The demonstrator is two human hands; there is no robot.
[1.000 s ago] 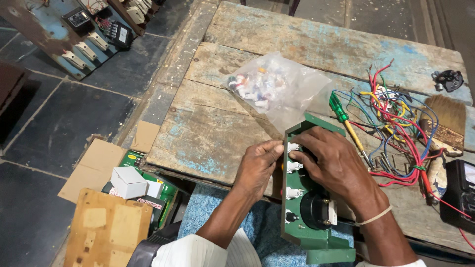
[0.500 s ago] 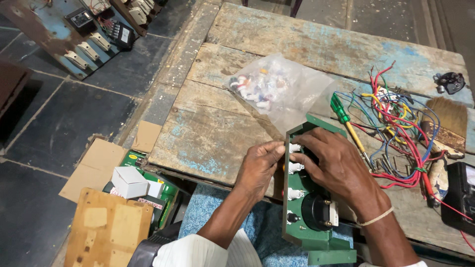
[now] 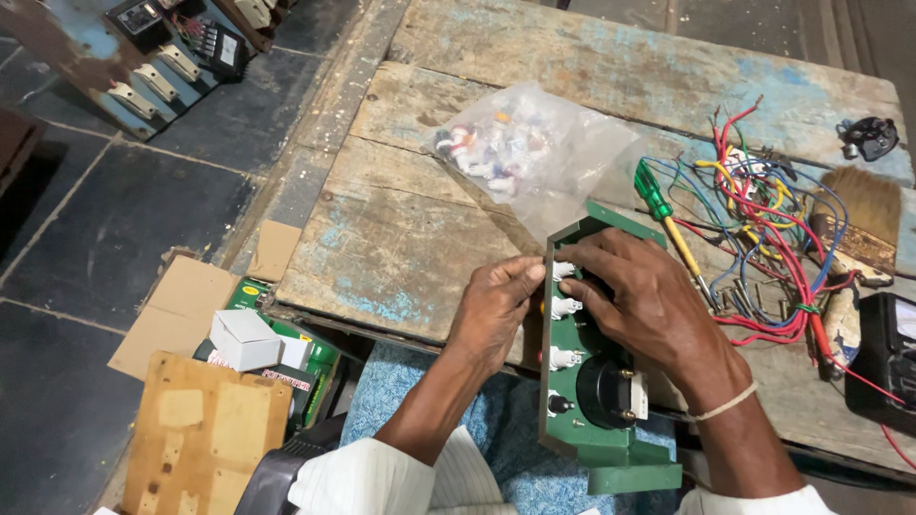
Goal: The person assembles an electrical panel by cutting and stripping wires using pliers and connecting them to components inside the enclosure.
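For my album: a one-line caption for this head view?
Both hands, left hand and right hand, work small white fittings on a green panel at a worn wooden table.

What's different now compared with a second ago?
Very little: both hands keep working at the white fittings on the green panel, the left hand at its edge, the right hand across its back. The plastic bag, screwdriver and wires lie unmoved.
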